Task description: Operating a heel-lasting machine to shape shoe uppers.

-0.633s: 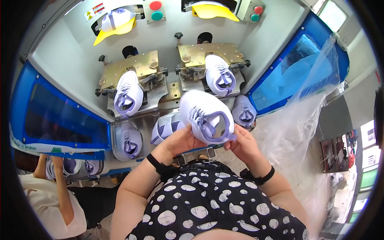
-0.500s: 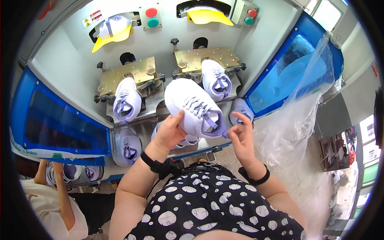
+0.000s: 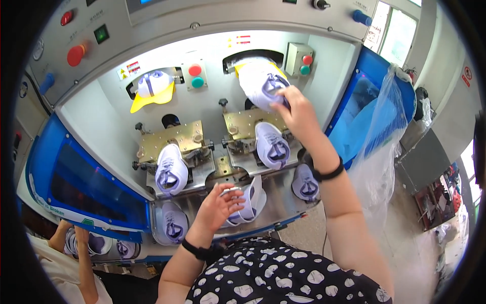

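Gripping white shoe (image 3: 258, 87) — right hand (image 3: 299, 114).

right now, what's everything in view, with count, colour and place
machine: 1, grey, ahead
metal plates: 2, gold, mid-machine
flaps: 2, yellow, upper back
button boxes: 2, grey, upper back
doors: 2, blue, left and right
plastic sheet: 1, clear, right door
strapped piece: 1, white and purple, front centre
mounted shoes: 2, white and lilac, at the plates
front shoes: 2, lilac, front left and right
held shoe: 1, white and lilac, at right flap
further shoes: at least 2, white and lilac, lower left
co-worker: 1, pale sleeve, lower left
wristbands: 2, black, own wrists
left hand: 1, bare, by strapped piece
right hand: 1, bare, gripping held shoe
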Tool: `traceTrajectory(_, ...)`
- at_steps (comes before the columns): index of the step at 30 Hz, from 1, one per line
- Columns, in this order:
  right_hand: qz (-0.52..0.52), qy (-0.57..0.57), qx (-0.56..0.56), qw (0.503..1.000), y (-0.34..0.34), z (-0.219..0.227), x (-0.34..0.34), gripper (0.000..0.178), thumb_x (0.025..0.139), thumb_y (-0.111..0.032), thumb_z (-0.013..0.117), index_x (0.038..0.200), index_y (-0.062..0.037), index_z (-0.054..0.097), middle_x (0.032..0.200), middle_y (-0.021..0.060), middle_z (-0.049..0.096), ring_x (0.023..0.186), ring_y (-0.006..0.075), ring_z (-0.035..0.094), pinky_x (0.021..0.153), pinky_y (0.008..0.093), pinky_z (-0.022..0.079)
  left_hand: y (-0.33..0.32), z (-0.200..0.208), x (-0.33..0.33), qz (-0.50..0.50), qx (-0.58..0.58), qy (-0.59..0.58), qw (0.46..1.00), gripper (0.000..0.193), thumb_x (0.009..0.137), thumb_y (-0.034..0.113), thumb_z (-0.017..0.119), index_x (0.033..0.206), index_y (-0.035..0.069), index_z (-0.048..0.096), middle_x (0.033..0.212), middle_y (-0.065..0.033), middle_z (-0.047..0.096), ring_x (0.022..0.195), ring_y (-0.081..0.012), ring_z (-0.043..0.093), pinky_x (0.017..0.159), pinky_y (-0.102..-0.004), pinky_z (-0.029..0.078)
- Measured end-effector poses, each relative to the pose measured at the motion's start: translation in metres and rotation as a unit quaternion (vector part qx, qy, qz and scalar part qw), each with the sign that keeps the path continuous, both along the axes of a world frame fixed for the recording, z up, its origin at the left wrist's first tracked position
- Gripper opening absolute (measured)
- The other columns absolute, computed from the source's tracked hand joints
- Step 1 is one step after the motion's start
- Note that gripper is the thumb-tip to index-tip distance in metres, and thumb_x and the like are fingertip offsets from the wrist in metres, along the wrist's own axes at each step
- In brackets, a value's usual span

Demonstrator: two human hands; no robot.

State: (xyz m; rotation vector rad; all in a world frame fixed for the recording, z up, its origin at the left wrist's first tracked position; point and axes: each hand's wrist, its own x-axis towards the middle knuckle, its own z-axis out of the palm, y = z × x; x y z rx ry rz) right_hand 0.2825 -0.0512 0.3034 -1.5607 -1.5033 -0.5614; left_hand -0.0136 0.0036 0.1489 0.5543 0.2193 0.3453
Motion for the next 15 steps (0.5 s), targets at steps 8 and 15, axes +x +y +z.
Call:
traceTrajectory(8,-0.054,0.08,0.135,0.986,0.123,0.009,0.088,0.044,0.075,-0.009,0.069,0.115,-0.0057,0.053,0.114,0.0193,0.051,0.107,0.0366,0.052,0.093,0.0412,0.045,-0.005,-0.028,-0.071,0.138,-0.026,0.078,0.987,0.042,0.098,0.044,0.038,0.112,0.008,0.053,0.102,-0.0164,0.062,0.095,-0.0332,0.061,0.084,-0.0468,0.051)
traceTrajectory(15,-0.207,0.186,0.1,0.955,0.127,-0.059,0.152,0.021,0.074,-0.002,0.056,0.094,-0.005,0.052,0.145,0.0354,0.021,0.136,0.0441,0.026,0.11,0.0421,0.03,-0.02,-0.042,-0.122,0.249,-0.088,0.153,0.952,0.039,0.099,0.04,0.039,0.111,0.006,0.054,0.102,-0.0166,0.063,0.094,-0.0313,0.062,0.082,-0.0442,0.052)
